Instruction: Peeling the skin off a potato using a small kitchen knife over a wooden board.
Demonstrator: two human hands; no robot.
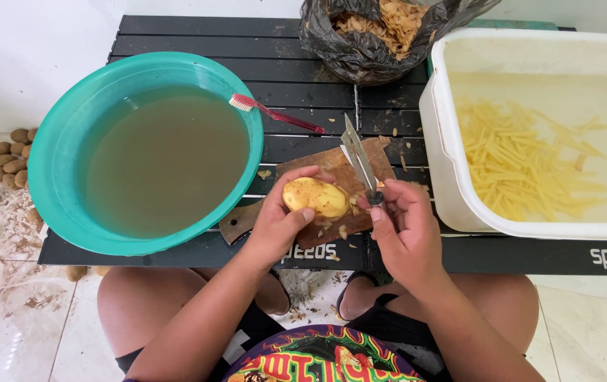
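My left hand (275, 223) grips a partly peeled yellow potato (315, 198) just above a small wooden cutting board (339, 187). My right hand (404, 230) holds a metal peeler (357, 155) by its lower end, its blade pointing away from me, right beside the potato. Both hands hover over the front edge of a black slatted table (197, 35).
A teal basin (63, 141) of murky water stands at the left with a red toothbrush (275, 113) on its rim. A white tub (452, 191) of cut potato strips in water is at the right. A black bag (360, 56) of peels sits behind. Unpeeled potatoes (3, 166) lie on the floor.
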